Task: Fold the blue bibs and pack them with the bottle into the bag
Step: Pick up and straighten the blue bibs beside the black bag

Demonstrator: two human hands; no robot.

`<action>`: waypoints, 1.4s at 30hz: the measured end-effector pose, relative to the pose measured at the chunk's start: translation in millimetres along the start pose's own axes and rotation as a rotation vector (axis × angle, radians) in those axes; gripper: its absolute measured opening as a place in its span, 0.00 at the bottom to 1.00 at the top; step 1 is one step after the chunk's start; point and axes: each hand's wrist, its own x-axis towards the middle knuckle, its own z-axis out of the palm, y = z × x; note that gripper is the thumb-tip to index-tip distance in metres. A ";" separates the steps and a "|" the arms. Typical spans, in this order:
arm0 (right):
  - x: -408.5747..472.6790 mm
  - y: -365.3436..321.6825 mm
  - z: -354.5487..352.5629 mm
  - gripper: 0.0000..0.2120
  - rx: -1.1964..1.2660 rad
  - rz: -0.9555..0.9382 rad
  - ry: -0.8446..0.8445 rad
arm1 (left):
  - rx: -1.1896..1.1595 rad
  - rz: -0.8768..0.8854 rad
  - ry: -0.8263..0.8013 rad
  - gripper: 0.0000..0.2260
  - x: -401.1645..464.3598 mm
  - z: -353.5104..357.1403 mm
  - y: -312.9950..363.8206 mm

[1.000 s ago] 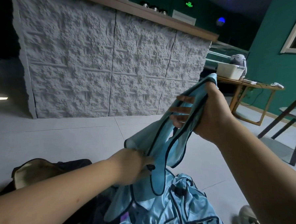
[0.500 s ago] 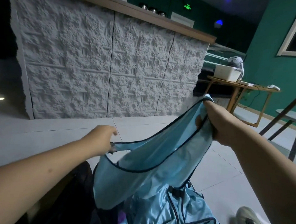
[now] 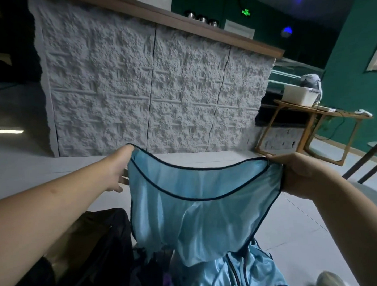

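A light blue bib [image 3: 197,212] with dark trim hangs spread out in front of me. My left hand [image 3: 122,166] pinches its upper left corner with thumb and forefinger, the other fingers loose. My right hand [image 3: 298,172] grips the upper right corner in a closed fist. More blue bibs [image 3: 240,273] lie in a pile below it. A black bag [image 3: 86,253] sits open at the lower left, partly behind my left forearm. No bottle shows.
A white textured counter front [image 3: 154,90] stands across the light tiled floor. A wooden side table [image 3: 309,123] with a white bin is at the right, a dark chair frame [image 3: 367,162] beyond it. A shoe [image 3: 330,279] peeks in at the bottom right.
My hands have moved apart and level, stretching the bib flat between them. The left hand rose from low near the pile to the bib's top corner; the right hand came down.
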 end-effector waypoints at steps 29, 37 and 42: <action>-4.9 -24.6 -7.0 0.26 -0.319 -0.554 0.549 | -0.073 0.312 -0.113 0.08 -61.9 -43.2 73.5; 1.3 -20.7 -12.9 0.07 -0.306 -0.471 0.551 | -0.176 0.253 -0.118 0.10 -60.0 -53.7 83.1; 1.8 -27.2 -21.8 0.15 0.290 -0.330 0.146 | -0.336 0.232 -0.226 0.07 -63.6 -65.3 82.5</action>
